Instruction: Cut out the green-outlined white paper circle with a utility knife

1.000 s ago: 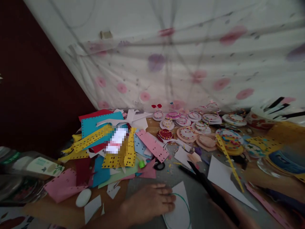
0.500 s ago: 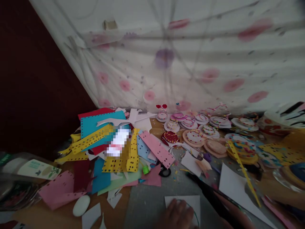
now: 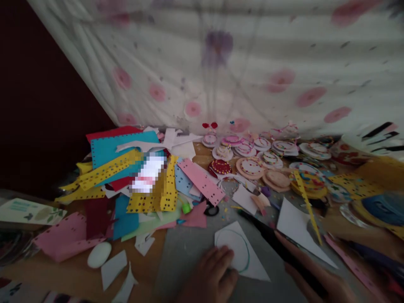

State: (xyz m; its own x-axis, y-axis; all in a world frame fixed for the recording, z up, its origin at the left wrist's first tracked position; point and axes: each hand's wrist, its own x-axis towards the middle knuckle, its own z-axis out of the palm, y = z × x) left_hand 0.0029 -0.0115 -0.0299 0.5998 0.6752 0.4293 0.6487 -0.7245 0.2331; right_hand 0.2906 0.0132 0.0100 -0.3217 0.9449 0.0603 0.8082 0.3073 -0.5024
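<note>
Lying on a grey mat (image 3: 184, 252), a white sheet (image 3: 233, 235) is marked with a green ring (image 3: 248, 252) and is touched at its near left part by the left hand (image 3: 216, 269). The fingers of that hand are half bent and laid over the paper, with nothing seen to be grasped; the sheet is probably being kept from sliding. To the right of the sheet, a long black tool (image 3: 271, 240) is gripped in the right hand (image 3: 333, 282), with its tip directed beyond the sheet and away from the person (whether scissors or a knife is held cannot be told in this dim light). The tool is held apart from the paper, perhaps so that the ring is left uncovered.

Farther to the right of the sheet, a curved-edged white offcut (image 3: 298, 223) is crossed by a narrow yellow strip (image 3: 304, 198). Beyond the sheet, decorated discs (image 3: 249, 167) are set out in rough rows at the back of the worktop (image 3: 71, 275), presumably so that space is left nearer the hands. Beyond and to the left of the sheet, a pink punched strip (image 3: 202, 181) is laid beside heaped yellow pieces (image 3: 168, 200).
</note>
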